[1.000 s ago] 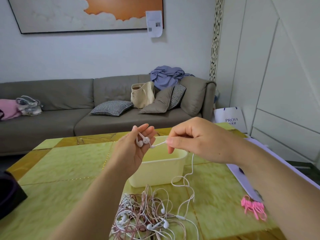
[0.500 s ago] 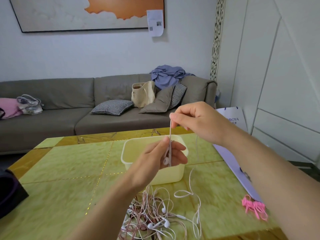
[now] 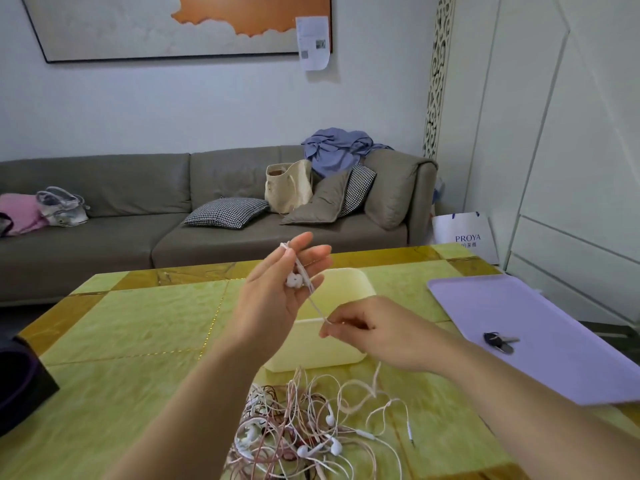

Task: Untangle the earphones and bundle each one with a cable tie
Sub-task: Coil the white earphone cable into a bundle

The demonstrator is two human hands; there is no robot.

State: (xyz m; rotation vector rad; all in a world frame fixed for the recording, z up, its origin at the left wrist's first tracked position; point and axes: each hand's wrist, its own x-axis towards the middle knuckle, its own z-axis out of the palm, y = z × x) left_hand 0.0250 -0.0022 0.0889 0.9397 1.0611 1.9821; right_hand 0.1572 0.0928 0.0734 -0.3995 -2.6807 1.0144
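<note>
Head view: the left hand [image 3: 277,299] is raised above the tabletop [image 3: 138,327], a glossy green marbled surface crossed by gold bands. Its palm faces the camera and its fingers are stretched upward and spread. A pair of small white earbuds [image 3: 294,280] lies against that palm, and the thin white earphone cable [image 3: 317,306] loops over the tip of one raised finger, then runs taut down to the right. Whether a finger also presses the earbuds in place is hard to tell from this angle.

The right hand [image 3: 379,336] hangs lower and nearer the camera, its thumb and forefinger pinching the cable while the other fingers curl under. Below that pinch the cable drops slack to the tangled heap of white and pink earphones [image 3: 304,431], which sprawls on the near part of the tabletop between the two forearms.

Just behind the heap stands a pale yellow rectangular plastic bin [image 3: 360,282], partly covered by both hands. To the right, a flat lilac tray [image 3: 571,372] lies at the tabletop's edge with a small bunch of keys [image 3: 500,341] on it. A dark rounded object [image 3: 17,382] shows at the left border. Beyond the tabletop a long grey sofa [image 3: 104,237] carries cushions and bags.
</note>
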